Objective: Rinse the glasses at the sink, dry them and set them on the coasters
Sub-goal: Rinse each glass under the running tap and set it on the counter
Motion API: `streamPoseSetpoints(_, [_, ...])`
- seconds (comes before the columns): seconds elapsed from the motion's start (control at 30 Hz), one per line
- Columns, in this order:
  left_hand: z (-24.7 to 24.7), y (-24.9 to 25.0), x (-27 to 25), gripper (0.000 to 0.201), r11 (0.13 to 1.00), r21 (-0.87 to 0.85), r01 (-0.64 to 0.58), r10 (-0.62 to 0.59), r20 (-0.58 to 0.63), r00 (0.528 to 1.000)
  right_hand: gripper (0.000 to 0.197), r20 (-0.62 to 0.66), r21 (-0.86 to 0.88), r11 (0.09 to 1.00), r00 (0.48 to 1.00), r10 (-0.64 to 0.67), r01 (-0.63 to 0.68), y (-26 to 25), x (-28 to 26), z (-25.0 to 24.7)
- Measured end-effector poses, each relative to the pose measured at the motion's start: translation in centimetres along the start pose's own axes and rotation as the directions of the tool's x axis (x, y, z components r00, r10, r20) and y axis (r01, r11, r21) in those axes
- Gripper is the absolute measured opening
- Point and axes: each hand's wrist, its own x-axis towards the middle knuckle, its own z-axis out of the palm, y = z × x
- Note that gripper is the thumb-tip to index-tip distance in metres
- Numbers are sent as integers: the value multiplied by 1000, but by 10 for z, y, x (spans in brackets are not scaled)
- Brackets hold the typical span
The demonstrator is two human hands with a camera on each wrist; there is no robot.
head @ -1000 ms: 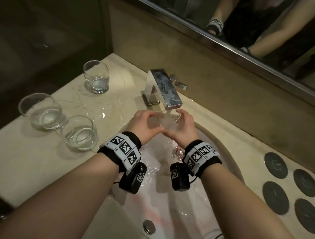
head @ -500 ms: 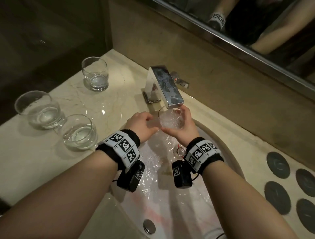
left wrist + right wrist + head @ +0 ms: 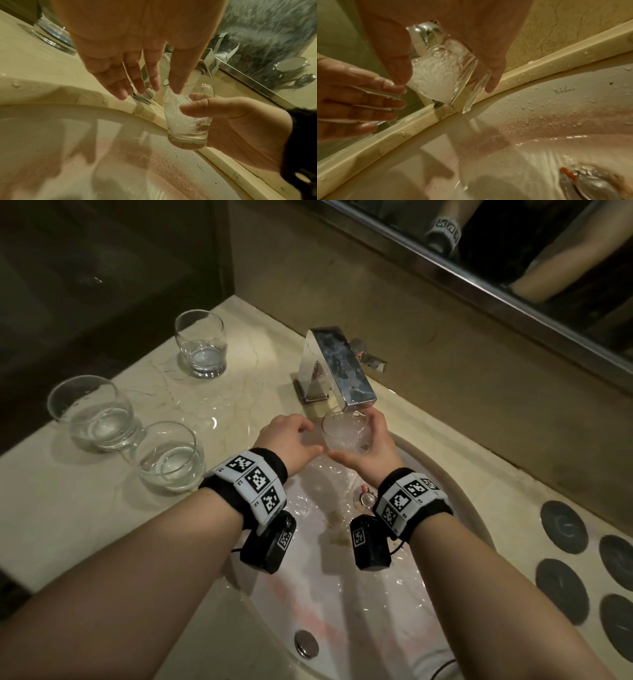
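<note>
A small clear glass (image 3: 346, 436) (image 3: 187, 121) (image 3: 440, 75) sits tilted under the chrome faucet (image 3: 339, 368), and running water foams white inside it and spills over into the sink. My right hand (image 3: 375, 448) (image 3: 223, 115) (image 3: 471, 40) grips it, thumb on one side and fingers on the other. Just left of the glass my left hand (image 3: 287, 440) (image 3: 137, 75) (image 3: 359, 97) hovers wet, fingers straight, holding nothing. Three more glasses (image 3: 202, 344) (image 3: 92, 412) (image 3: 169, 455) with some water stand on the counter at left. Several dark round coasters (image 3: 563, 530) lie on the counter at right.
The white basin (image 3: 342, 594) is wet, with its drain (image 3: 366, 498) under my right wrist and a metal knob (image 3: 306, 642) near the front rim. A mirror (image 3: 513, 251) runs along the back wall. The marble counter (image 3: 68, 508) is splashed near the faucet.
My left hand has drawn back a little from the glass and its fingers have straightened. The right hand keeps the glass under the stream.
</note>
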Motion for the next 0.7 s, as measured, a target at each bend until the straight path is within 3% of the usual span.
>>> streamPoseSetpoints(0.2, [-2,2,-4,43,1000,20,-13,13,-19,1000,91,-6,-46,999,1000,-9,8,-2,-3,-6])
streamPoseSetpoints(0.33, [-4,6,-6,41,999,27,-19,20,-32,999,91,8,-236,971,999,-41,42,-6,-4,-21])
streamPoseSetpoints(0.43, [-4,7,-8,40,999,23,-23,24,-40,999,92,55,-449,888,995,-81,98,-12,-7,-31])
streamPoseSetpoints(0.5, [-4,8,-10,39,999,28,-33,34,-38,999,88,95,-639,755,989,-115,150,-18,-10,-35])
streamPoseSetpoints(0.57, [-3,9,-12,39,999,36,-40,41,-36,998,85,154,-814,542,978,-144,208,-23,-14,-37])
streamPoseSetpoints(0.7, [-3,10,-14,39,998,42,-44,45,-34,998,83,264,-947,141,950,-167,288,-29,-22,-38])
